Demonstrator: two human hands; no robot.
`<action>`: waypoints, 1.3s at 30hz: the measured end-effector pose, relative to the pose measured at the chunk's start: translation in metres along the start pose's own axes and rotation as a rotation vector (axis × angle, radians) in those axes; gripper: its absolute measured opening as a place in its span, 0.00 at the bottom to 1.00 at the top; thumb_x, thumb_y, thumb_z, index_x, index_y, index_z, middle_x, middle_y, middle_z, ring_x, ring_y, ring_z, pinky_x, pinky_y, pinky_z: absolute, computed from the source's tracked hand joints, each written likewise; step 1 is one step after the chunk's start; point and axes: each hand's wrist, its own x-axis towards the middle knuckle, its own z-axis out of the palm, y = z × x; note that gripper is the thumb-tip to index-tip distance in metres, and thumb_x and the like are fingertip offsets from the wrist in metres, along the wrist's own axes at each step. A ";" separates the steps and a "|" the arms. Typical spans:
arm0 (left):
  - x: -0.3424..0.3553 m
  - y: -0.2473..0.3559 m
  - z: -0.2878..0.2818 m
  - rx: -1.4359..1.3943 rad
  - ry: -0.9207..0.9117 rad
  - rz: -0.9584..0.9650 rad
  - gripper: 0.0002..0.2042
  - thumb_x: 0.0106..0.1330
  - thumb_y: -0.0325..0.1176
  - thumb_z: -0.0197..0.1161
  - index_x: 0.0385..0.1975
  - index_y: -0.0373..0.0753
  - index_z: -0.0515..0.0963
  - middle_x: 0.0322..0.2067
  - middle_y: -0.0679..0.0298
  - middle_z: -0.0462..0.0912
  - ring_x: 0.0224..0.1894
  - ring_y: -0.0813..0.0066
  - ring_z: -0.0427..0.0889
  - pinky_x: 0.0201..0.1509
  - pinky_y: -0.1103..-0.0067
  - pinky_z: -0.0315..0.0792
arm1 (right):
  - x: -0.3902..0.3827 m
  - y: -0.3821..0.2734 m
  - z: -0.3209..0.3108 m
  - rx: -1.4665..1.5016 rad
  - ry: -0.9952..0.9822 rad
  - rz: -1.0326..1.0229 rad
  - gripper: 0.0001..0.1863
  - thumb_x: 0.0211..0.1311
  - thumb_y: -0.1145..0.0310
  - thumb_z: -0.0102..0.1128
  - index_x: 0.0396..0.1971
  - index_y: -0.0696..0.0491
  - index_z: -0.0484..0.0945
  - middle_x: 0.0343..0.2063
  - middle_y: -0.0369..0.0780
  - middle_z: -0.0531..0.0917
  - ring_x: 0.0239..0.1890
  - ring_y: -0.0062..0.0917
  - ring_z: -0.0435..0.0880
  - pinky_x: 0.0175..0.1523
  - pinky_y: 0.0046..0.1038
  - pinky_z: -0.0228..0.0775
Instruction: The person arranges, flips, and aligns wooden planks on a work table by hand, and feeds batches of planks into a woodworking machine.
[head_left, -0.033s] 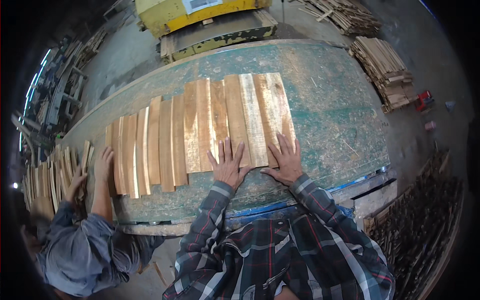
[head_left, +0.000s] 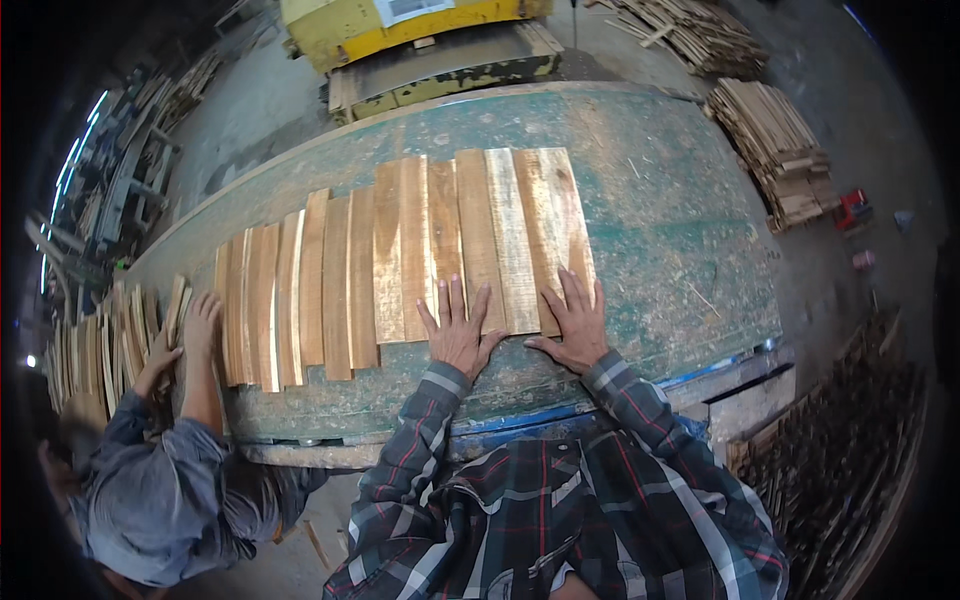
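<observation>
A row of wooden boards (head_left: 390,250) lies side by side on a worn green table (head_left: 670,270). The boards on the right are longer, and some bear pale streaks. My left hand (head_left: 458,335) rests flat on the near ends of the longer boards, fingers spread. Beside it, my right hand (head_left: 575,325) is spread over the near end of the rightmost board (head_left: 550,220), its thumb pointing toward my left thumb. Neither hand is wrapped round a board.
At the left, a co-worker's hands (head_left: 200,320) are close to the shorter boards and a stack of wood strips (head_left: 105,340). A yellow machine (head_left: 420,35) stands beyond the table. Wood piles (head_left: 775,150) and a bin of dark sticks (head_left: 840,420) are on the right.
The co-worker's nearer hand has shifted slightly left, away from the leftmost board. My hands keep their place on the boards; the whole view has moved a little.
</observation>
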 end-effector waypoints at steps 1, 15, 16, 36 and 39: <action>-0.004 -0.005 -0.006 -0.024 0.056 0.017 0.42 0.67 0.70 0.53 0.78 0.59 0.56 0.80 0.51 0.43 0.82 0.47 0.38 0.76 0.37 0.29 | -0.001 0.004 -0.004 -0.015 0.006 0.038 0.54 0.52 0.32 0.70 0.72 0.50 0.65 0.76 0.55 0.55 0.79 0.50 0.49 0.76 0.67 0.28; -0.032 -0.104 0.006 0.077 -0.025 -0.160 0.60 0.45 0.90 0.48 0.79 0.60 0.56 0.80 0.45 0.38 0.80 0.35 0.30 0.74 0.35 0.25 | 0.018 0.010 -0.008 -0.011 -0.123 0.166 0.63 0.36 0.22 0.72 0.73 0.41 0.66 0.77 0.59 0.45 0.78 0.66 0.38 0.70 0.78 0.25; -0.023 -0.101 0.003 0.062 -0.013 -0.142 0.60 0.44 0.91 0.48 0.78 0.63 0.57 0.80 0.46 0.38 0.80 0.35 0.29 0.74 0.34 0.25 | 0.021 0.010 -0.004 -0.048 -0.098 0.178 0.60 0.35 0.21 0.70 0.72 0.37 0.69 0.78 0.58 0.45 0.77 0.67 0.38 0.69 0.79 0.29; 0.315 -0.180 0.035 0.043 0.113 -0.087 0.56 0.39 0.85 0.63 0.74 0.66 0.66 0.78 0.42 0.47 0.78 0.28 0.43 0.76 0.36 0.33 | 0.335 0.165 0.024 -0.158 -0.035 0.113 0.57 0.33 0.29 0.79 0.70 0.35 0.73 0.77 0.55 0.51 0.78 0.64 0.45 0.73 0.71 0.37; 0.470 -0.258 0.032 0.132 0.277 -0.220 0.46 0.55 0.77 0.60 0.75 0.66 0.63 0.79 0.52 0.49 0.80 0.43 0.47 0.75 0.35 0.36 | 0.511 0.208 0.034 -0.169 0.138 0.058 0.63 0.44 0.20 0.64 0.76 0.44 0.61 0.77 0.55 0.53 0.78 0.58 0.50 0.74 0.72 0.36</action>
